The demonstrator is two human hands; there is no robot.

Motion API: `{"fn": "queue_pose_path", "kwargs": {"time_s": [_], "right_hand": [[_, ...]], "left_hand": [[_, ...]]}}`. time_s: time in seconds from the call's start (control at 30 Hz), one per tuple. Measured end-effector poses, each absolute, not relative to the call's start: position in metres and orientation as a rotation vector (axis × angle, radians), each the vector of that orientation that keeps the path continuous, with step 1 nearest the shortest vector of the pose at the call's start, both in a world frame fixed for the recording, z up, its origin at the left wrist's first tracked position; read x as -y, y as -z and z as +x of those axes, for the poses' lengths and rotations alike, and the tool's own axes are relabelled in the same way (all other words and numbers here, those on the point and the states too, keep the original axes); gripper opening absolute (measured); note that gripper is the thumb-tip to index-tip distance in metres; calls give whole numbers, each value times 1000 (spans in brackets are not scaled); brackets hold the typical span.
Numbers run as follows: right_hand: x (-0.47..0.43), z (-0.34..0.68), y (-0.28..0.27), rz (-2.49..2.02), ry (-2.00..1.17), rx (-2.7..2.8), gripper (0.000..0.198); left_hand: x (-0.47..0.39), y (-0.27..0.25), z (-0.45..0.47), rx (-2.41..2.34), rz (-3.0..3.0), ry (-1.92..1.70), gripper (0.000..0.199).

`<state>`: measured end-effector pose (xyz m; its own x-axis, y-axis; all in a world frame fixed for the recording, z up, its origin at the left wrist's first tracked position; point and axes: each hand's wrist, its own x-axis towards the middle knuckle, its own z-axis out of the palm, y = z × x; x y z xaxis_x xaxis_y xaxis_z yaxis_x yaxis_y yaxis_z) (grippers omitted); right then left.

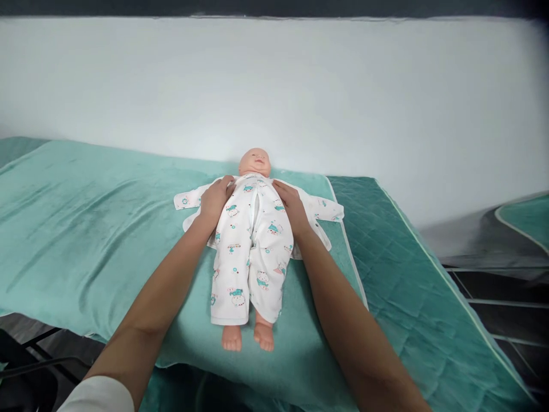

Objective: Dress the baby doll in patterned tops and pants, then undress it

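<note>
A baby doll (pixel 255 162) lies on its back, head toward the wall and bare feet toward me. White printed baby trousers (pixel 234 252) cover its legs and reach high up to its chest. Beneath them a matching white jacket (pixel 328 210) is spread out, sleeves stretched to both sides. My left hand (pixel 217 198) grips the trousers at the upper left side, fingers bent over the edge. On the opposite side my right hand (pixel 290 201) holds the upper edge of the trousers. Some fingertips are hidden against the cloth.
A smooth light green cover (pixel 107 229) lies under the doll, over a darker quilted green pad (pixel 403 286). The white wall (pixel 274 86) stands right behind the head. At the right is a metal rack (pixel 506 303); a dark chair (pixel 30 372) is at lower left.
</note>
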<state>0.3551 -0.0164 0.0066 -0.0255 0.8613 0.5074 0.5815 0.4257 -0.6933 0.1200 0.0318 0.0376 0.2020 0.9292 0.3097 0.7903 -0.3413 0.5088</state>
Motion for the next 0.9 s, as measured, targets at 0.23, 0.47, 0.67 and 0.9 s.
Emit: {"fn": "queue_pose_path", "kwargs": {"time_s": [0.23,0.47,0.67,0.9], "right_hand": [[41,357,1,-1370,-403,1380,25],[56,360,-4,-1599,-668,1370,32],[61,360,-7,-1426,-1043,1242,26],[66,364,-13,-1274,-1368,1197,28]], "left_hand": [[-25,-30,104,-1212,2105,-1018,38],[-25,-24,88,-1046,2158,-927,50],[-24,-25,89,-1038,2182,-887,52],[-19,-30,88,-1168,2026,-915,32]]}}
